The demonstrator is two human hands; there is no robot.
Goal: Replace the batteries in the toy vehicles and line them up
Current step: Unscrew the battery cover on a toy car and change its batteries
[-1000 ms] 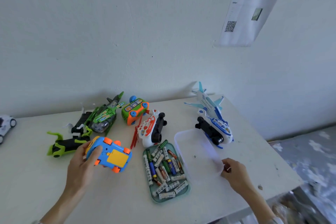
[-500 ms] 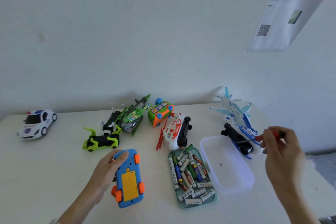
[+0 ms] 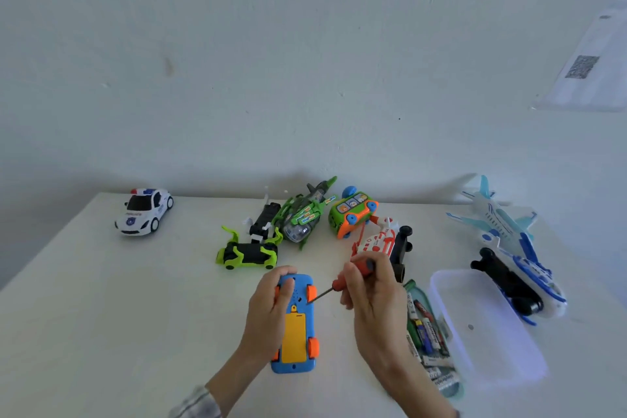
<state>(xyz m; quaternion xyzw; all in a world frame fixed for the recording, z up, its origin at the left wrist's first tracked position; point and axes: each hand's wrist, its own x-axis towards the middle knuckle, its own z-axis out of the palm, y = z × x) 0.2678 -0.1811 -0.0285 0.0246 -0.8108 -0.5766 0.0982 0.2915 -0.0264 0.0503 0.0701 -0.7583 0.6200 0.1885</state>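
A blue toy car [image 3: 298,336] with orange wheels lies upside down on the white table [image 3: 101,316], its yellow battery cover facing up. My left hand [image 3: 268,312] grips the car from its left side, fingers curled over its far end. My right hand [image 3: 373,302] holds a small red-handled screwdriver [image 3: 342,282]; its metal tip points at the car's underside near the far right wheel. A green tray of batteries [image 3: 427,336] sits right of my right hand, partly hidden by it.
A clear plastic lid [image 3: 485,326] lies right of the tray. Behind are a white police car [image 3: 144,210], a lime-and-black car [image 3: 249,253], a green helicopter [image 3: 303,214], a green-orange bus [image 3: 353,214], a red-white helicopter [image 3: 383,241] and a blue-white airplane [image 3: 509,241].
My right hand came from the right with the screwdriver and now points it at the car. The left hand turned the car lengthwise and keeps hold of it. The view shifted left.
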